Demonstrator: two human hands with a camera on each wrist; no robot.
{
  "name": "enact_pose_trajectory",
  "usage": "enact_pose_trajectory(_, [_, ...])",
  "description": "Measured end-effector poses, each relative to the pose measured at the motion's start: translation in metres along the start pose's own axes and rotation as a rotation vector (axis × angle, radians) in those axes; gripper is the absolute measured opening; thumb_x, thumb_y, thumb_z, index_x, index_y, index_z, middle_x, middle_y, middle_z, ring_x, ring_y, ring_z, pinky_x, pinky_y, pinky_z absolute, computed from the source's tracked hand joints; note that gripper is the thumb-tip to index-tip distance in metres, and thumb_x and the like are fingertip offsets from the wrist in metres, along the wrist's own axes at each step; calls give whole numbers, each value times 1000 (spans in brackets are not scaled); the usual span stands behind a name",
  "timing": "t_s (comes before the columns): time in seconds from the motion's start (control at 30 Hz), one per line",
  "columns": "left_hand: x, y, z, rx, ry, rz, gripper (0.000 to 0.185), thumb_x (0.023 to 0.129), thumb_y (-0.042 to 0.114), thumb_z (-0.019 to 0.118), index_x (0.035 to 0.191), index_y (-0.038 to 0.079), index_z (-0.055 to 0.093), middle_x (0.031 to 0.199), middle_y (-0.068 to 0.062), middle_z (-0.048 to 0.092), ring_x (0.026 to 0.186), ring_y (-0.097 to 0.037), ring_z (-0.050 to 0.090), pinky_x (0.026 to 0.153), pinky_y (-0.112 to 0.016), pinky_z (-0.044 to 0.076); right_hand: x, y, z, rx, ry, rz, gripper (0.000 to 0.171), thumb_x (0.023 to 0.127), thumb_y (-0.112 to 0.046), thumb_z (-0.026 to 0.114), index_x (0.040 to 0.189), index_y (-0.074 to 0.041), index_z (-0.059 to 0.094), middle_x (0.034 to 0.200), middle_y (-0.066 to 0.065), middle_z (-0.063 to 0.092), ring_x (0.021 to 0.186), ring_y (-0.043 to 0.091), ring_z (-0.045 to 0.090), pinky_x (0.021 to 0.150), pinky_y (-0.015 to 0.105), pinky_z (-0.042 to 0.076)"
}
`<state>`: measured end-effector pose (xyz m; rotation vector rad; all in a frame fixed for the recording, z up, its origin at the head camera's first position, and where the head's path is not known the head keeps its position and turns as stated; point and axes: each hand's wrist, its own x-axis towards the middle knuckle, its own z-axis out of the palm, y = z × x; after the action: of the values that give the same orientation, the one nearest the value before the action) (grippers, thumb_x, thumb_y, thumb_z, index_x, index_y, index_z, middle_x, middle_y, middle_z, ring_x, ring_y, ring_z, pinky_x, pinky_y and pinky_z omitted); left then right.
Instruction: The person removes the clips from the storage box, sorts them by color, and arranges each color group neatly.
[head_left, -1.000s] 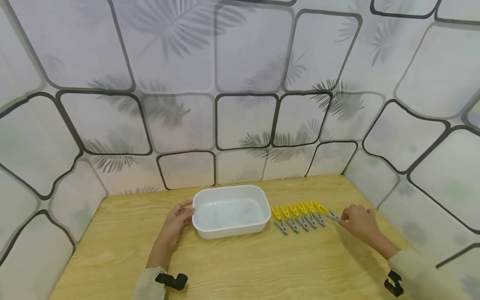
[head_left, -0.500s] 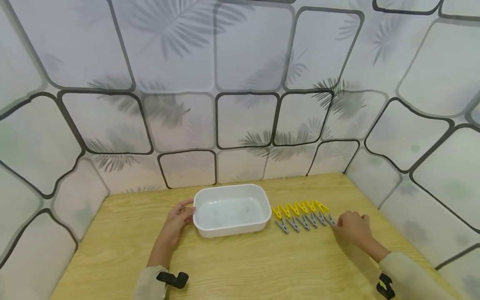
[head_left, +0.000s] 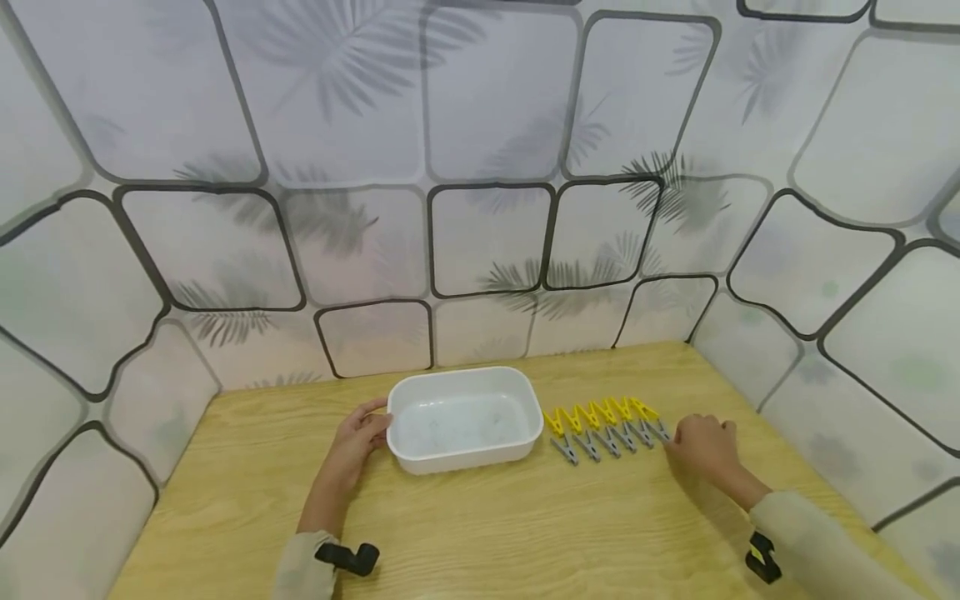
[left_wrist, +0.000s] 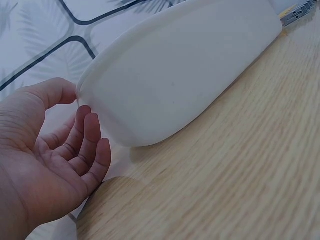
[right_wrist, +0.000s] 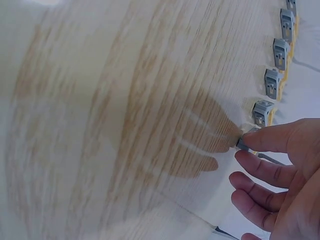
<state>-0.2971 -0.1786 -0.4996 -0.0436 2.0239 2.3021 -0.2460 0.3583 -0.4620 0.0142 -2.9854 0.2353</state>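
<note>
A white plastic tub [head_left: 465, 461] stands on the wooden table. My left hand [head_left: 356, 437] holds its left end, thumb at the rim; in the left wrist view, the curled fingers [left_wrist: 91, 127] lie by the tub's outer wall. Right of the tub runs a row of yellow clothespins [head_left: 606, 412], with a row of grey clothespins [head_left: 606, 444] in front of it. At the right end of the grey row, my right hand [head_left: 705, 443] pinches the last grey clothespin [head_left: 660, 431] between thumb and forefinger. The right wrist view shows only part of this clothespin [right_wrist: 242, 144].
The tabletop [head_left: 480, 533] extends in front of the tub and the clothespins. A patterned wall covering [head_left: 487, 242] rises behind the table and at both sides. Black wrist mounts [head_left: 348, 558] sit on both sleeves.
My right hand has moved left and lowered the grey clothespin to the right end of the grey row. During the last half second it has barely moved. The left hand stays at the tub.
</note>
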Motion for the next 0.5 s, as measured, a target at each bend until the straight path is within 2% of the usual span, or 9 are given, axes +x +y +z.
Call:
enact_pose_trajectory(0.23, [-2, -3, -3, 16, 4, -4, 48, 101, 9, 60, 145, -5, 46, 92, 2, 66, 79, -9, 64, 74, -21, 55, 2, 0, 8, 16, 8, 3, 48, 88, -18, 72, 52, -16, 40, 57, -1, 38, 62, 21, 38, 76, 59, 35])
enact_pose_trajectory(0.5, [0, -2, -1, 12, 0, 11, 49, 101, 10, 61, 145, -4, 46, 92, 2, 66, 80, -9, 65, 75, -21, 55, 4, 1, 7, 29, 58, -17, 50, 87, -17, 70, 51, -18, 36, 53, -5, 28, 56, 17, 31, 72, 56, 34])
